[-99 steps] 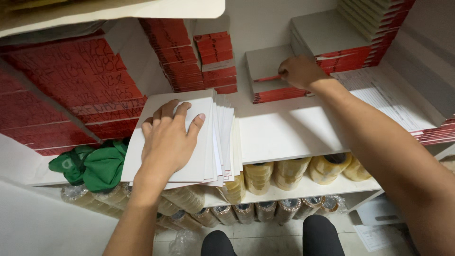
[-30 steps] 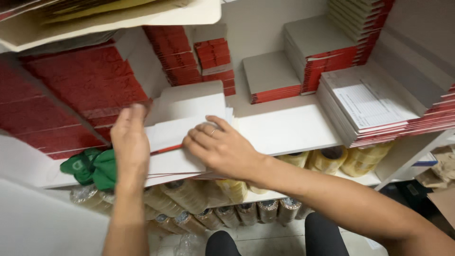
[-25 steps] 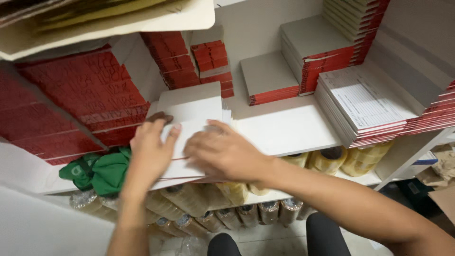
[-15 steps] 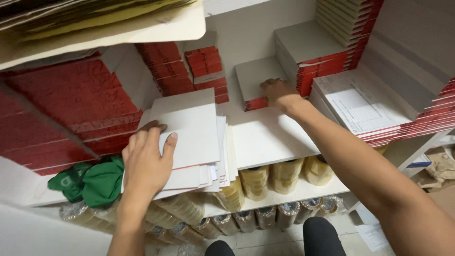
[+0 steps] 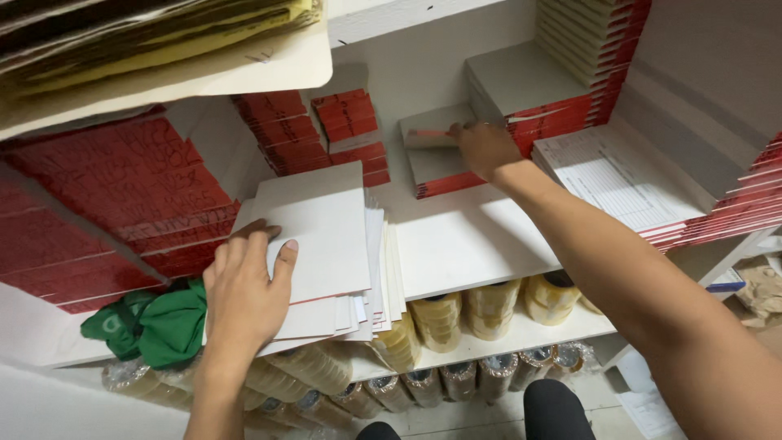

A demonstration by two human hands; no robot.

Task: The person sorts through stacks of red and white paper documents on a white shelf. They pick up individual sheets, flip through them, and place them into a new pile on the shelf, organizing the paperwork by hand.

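- White shelving is filling the view, with the shelf (image 5: 481, 244) running across the middle and red-edged pads standing in slanted rows at the far left and stacked high at the right.
- Left hand (image 5: 244, 297) is lying flat, fingers spread, on the near-left stack (image 5: 326, 244) of white-covered pads; it is pressing rather than gripping, seemingly to keep the loose, fanned pile from sliding off the shelf's near edge.
- That stack is looking uneven: its sheets are splaying out to the right and near side, with a thin red edge showing low down.
- Right hand (image 5: 485, 147) is reaching far across to the small pile (image 5: 436, 159) of grey-topped, red-spined pads by the back wall; its fingers are curling onto the top pad's right edge, lifting it slightly, though how firmly they are closing I cannot tell.
- Green cloth (image 5: 155, 322) is sitting bunched just left of the left wrist.
- Tape rolls (image 5: 444, 318) are lining the lower shelves below both arms.
- Printed forms (image 5: 611, 183) are lying on a pile right of the right forearm.
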